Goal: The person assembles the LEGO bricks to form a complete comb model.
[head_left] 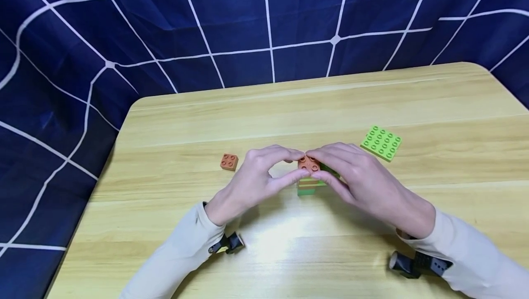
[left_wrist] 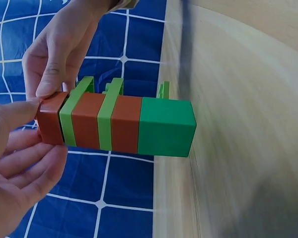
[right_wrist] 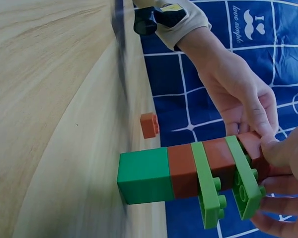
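Note:
A tower of building bricks stands on the table: a dark green block [left_wrist: 164,126] at the bottom, then reddish-brown bricks alternating with thin light green plates [right_wrist: 204,186] that jut out to one side. On top is a reddish-brown brick [head_left: 309,163], slightly tilted, with a thin dark gap between it and the upper plate. My left hand [head_left: 258,177] pinches this top brick between thumb and fingers from the left. From the right, my right hand [head_left: 363,172] pinches the same brick, its fingertips meeting those of the left.
A loose reddish-brown brick [head_left: 228,162] lies on the wooden table [head_left: 165,198] left of the hands. Behind the right hand lies a light green studded plate [head_left: 381,143]. A dark blue cloth with white lines [head_left: 231,19] hangs behind the table.

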Available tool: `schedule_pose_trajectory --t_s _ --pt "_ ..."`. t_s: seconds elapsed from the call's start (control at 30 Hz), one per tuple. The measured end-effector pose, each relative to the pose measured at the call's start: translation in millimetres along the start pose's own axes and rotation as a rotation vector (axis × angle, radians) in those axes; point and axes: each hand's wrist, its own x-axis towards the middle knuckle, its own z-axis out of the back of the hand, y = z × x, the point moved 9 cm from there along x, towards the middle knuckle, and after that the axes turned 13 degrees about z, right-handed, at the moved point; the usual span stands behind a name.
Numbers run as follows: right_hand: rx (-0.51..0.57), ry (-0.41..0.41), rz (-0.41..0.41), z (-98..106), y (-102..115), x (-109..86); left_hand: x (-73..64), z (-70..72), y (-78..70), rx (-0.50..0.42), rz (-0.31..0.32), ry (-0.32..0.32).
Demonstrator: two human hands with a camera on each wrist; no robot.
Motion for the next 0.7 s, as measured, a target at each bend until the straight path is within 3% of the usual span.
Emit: schedule_pose_trajectory --t_s 0.17,0.7 --pt "-0.017 0.006 -0.024 0.5 -1.6 -1.2 1.8 -1.2 3.3 0.026 0.07 0.015" --pt "-0.019 0.019 -0.036 -0.4 -3.7 -1.6 3.9 -2.0 2.3 0.068 0.138 0.058"
